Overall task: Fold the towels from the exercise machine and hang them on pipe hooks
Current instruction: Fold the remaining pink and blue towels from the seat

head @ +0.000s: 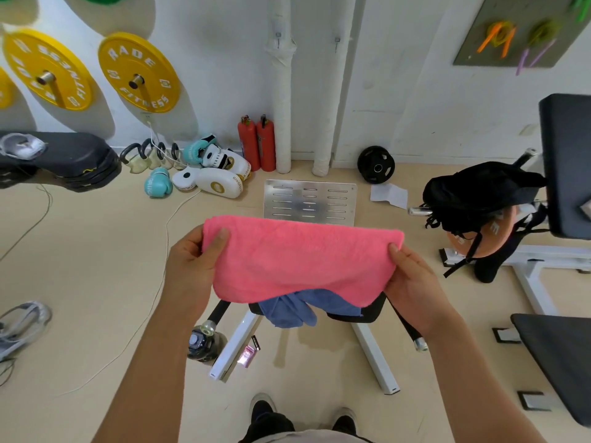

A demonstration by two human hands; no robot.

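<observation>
While both hands' fingers point(220, 238) pinch the pink towel point(300, 260), beige floor point(96, 251) meets white wall point(399, 91).

A pink towel point(300, 260) hangs folded and spread above a crumpled blue towel point(297, 306).

head-worn view, facing down, near hands point(303, 270)

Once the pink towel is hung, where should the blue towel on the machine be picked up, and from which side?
Judging by its pose, take the blue towel by the bunched part hanging off the front edge of the black pad, coming from the front. That part is free and uncovered; the rest is hidden behind the pink towel.
</observation>
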